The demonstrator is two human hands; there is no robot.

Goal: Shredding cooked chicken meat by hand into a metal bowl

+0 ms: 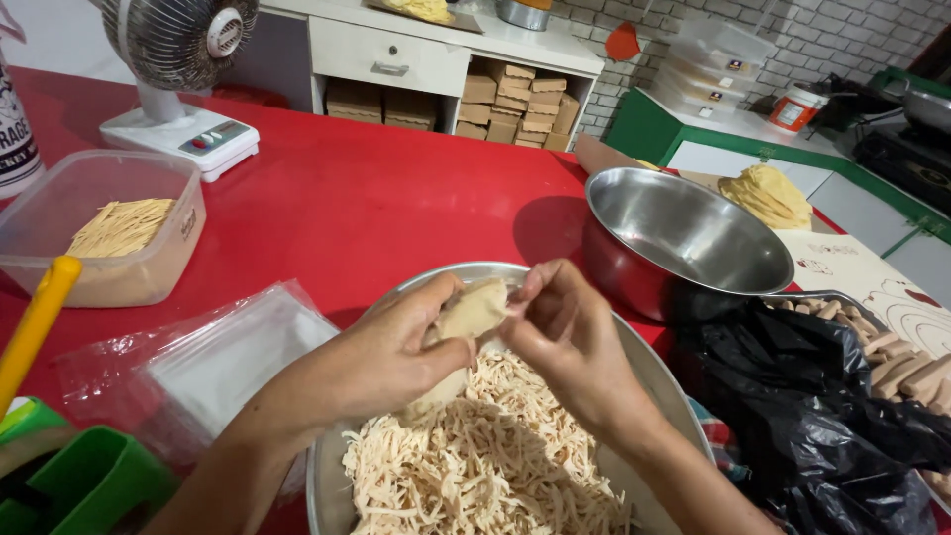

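Note:
My left hand and my right hand both pinch a pale beige piece of food, holding it just above a wide metal tray. The tray holds a heap of thin pale shreds of the same colour. The lower end of the piece hangs down towards the shreds, behind my left palm. Both forearms reach in from the bottom of the head view.
An empty steel bowl stands behind the tray on the red table. A black plastic bag lies right, beside a tray of beige sticks. Left are clear bags, a plastic tub of strips, a fan.

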